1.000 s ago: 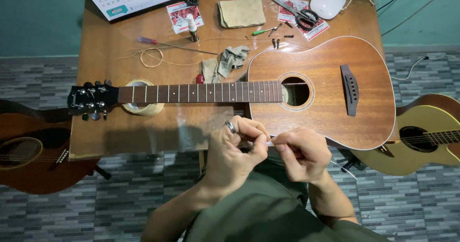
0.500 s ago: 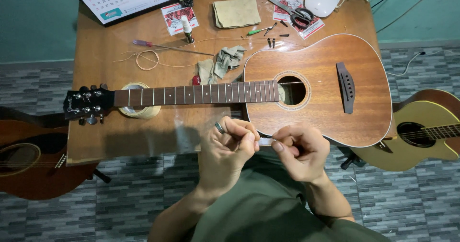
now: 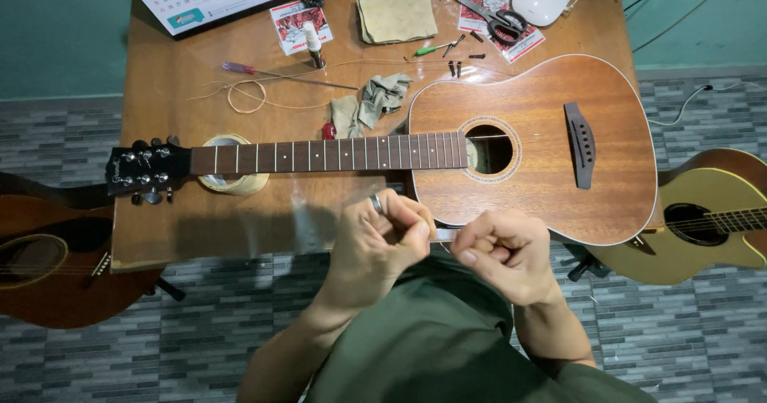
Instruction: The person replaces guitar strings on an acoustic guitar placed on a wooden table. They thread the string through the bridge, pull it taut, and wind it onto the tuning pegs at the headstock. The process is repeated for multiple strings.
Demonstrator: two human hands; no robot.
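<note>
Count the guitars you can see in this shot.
3: the stringless acoustic guitar lying across the wooden table, a dark brown guitar at the left edge, and a yellow-topped guitar at the right edge.

left hand (image 3: 382, 239) curled, pinching | right hand (image 3: 499, 253) fisted, close beside

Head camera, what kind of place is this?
Likely a home guitar repair bench: a stringless acoustic guitar lies on a wooden table with scissors and a screwdriver; more guitars lean nearby.
</note>
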